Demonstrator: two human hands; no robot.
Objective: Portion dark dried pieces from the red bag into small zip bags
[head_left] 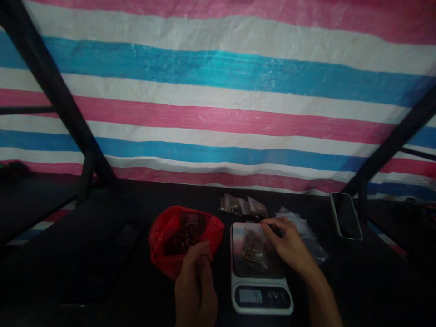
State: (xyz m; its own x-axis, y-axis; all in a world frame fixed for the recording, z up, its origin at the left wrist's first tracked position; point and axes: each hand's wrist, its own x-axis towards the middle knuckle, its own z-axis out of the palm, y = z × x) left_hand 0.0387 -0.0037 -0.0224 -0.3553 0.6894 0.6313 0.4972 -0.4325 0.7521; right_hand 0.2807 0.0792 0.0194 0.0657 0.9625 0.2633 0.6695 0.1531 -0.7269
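A small clear plastic zip bag (252,250) with brownish pieces inside lies on the dark plate of a white digital scale (262,306). Its display seems to read 95, though the digits are dim. My right hand (288,238) reaches in from the right, thumb and fingertips pinched at the bag's top edge. To the left, an open red plastic bag (158,240) holds many small dark brown pieces, with a small clear cup-like thing (192,221) among them. My left hand (197,281) hovers at the red bag's near rim, fingers loosely bent, with nothing visible in it.
Behind the scale lie several filled zip bags (243,206). Flat clear bags (303,229) are right of the scale, partly behind my right hand. A phone (346,215) rests farther right on the black table (136,281). Dark frame bars (64,100) stand before a striped sheet (218,118).
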